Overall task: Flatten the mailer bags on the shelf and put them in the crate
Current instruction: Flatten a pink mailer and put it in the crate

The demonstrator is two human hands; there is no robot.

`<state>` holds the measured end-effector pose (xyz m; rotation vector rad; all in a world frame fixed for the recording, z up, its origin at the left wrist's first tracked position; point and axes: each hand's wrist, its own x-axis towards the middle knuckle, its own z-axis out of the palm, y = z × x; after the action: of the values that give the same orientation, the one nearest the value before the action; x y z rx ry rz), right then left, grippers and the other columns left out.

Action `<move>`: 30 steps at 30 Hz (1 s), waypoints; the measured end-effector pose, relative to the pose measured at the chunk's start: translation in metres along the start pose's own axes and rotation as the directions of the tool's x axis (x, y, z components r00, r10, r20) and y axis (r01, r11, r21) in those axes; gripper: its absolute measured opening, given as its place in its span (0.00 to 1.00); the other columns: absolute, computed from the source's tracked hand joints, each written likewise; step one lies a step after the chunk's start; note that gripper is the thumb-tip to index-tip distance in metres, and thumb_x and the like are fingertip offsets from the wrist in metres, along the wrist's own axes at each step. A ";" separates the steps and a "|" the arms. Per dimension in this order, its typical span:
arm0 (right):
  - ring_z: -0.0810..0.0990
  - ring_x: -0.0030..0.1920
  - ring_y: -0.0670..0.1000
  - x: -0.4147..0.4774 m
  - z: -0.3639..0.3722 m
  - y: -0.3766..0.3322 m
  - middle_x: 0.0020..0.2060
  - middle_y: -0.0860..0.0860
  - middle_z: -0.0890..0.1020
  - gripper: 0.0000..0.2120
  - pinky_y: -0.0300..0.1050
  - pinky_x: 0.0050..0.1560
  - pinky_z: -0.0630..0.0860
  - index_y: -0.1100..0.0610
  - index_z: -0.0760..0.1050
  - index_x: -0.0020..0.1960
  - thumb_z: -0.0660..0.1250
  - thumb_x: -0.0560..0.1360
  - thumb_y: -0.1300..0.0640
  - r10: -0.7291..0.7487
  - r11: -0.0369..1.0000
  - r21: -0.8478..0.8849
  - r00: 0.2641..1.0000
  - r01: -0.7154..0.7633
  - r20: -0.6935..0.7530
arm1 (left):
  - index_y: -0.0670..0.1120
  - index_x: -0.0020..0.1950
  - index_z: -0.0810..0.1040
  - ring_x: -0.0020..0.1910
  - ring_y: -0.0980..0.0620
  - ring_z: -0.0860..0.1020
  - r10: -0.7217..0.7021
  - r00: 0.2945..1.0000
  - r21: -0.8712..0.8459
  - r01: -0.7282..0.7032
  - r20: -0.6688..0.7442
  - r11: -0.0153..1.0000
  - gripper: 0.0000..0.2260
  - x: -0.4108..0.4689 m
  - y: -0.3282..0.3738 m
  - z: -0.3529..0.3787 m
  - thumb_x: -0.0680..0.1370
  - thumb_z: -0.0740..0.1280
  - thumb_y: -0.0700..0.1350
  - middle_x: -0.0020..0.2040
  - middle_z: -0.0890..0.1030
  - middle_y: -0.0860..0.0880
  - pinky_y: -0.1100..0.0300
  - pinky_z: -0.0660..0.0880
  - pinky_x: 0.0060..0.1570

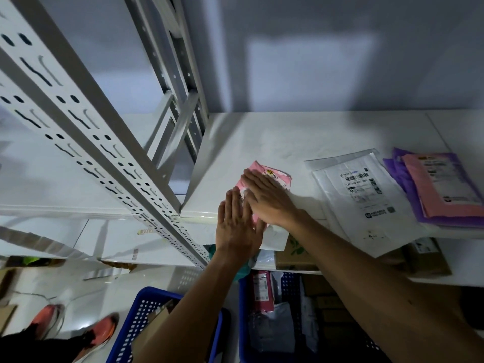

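My left grip (237, 226) and right grip (267, 197), fingers straight and holding nothing, press the pink mailer (273, 176) at the front edge of the shelf (288, 137). The white mailer (366, 195) beside it is not yet crated. The blue crate (243, 310) below holds some bags.

1. A single view is given, taken from a camera worn on the person's head.
2. The shelf (288, 132) is looked at from in front and above, with the view tilted forward and down; the wall (314, 48) behind the shelf fills the top of the frame.
3. The shelf is seen from close by: the left hand (237, 226) and right hand (267, 197) lie at the shelf's front edge, near the frame's middle.
4. A wide angle is used: the post (104, 142) left of the shelf is drawn slanted, and the blue crates (136, 320) and floor (78, 292) below the shelf are taken in.
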<state>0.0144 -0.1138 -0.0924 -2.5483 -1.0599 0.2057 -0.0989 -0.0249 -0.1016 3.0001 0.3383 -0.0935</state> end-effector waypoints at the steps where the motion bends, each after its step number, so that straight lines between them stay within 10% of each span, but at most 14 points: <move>1: 0.46 0.82 0.45 -0.004 0.002 -0.002 0.82 0.47 0.51 0.26 0.45 0.81 0.39 0.52 0.52 0.83 0.44 0.86 0.49 -0.038 0.999 -0.017 0.999 0.038 -0.007 | 0.44 0.79 0.31 0.79 0.44 0.33 0.004 1.000 0.020 -0.004 0.003 1.000 0.34 0.000 0.000 0.000 0.83 0.40 0.62 0.80 0.33 0.41 0.47 0.39 0.79; 30: 0.43 0.82 0.46 0.011 0.008 0.008 0.83 0.46 0.47 0.33 0.51 0.81 0.45 0.51 0.48 0.83 0.34 0.81 0.43 0.101 0.982 -0.151 0.993 -0.110 -0.067 | 0.47 0.81 0.36 0.80 0.45 0.34 0.047 0.999 -0.022 -0.048 -0.021 0.999 0.36 -0.007 -0.008 0.001 0.82 0.38 0.67 0.81 0.35 0.41 0.48 0.39 0.80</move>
<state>0.0255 -0.1087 -0.1025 -2.7344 -0.9534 0.0781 -0.1071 -0.0191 -0.1032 2.9867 0.2684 -0.0546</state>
